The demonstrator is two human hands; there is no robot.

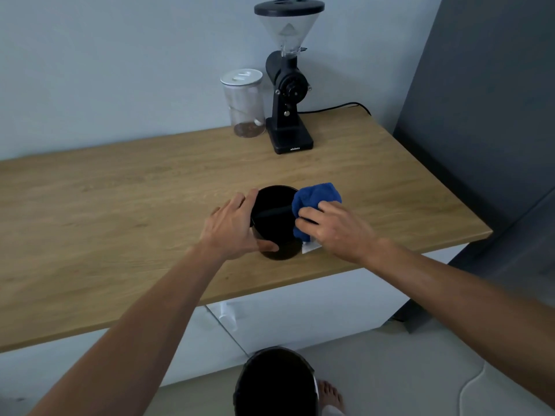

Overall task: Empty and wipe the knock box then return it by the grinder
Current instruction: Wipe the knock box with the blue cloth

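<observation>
A round black knock box (274,205) with a bar across its mouth stands upright on the wooden counter (120,211), near the front edge. My left hand (232,228) wraps its left side, thumb on the front wall. My right hand (333,226) grips a bunched blue cloth (316,198) that rests against the box's right rim. The black grinder (288,94) with a clear hopper stands at the back of the counter, well beyond the box.
A clear lidded jar (244,103) with a little brown at the bottom sits left of the grinder. The grinder's cable (339,107) trails right. A black bin (274,385) stands open on the floor below the counter edge, beside a bare foot (330,396). A grey panel (486,100) bounds the right.
</observation>
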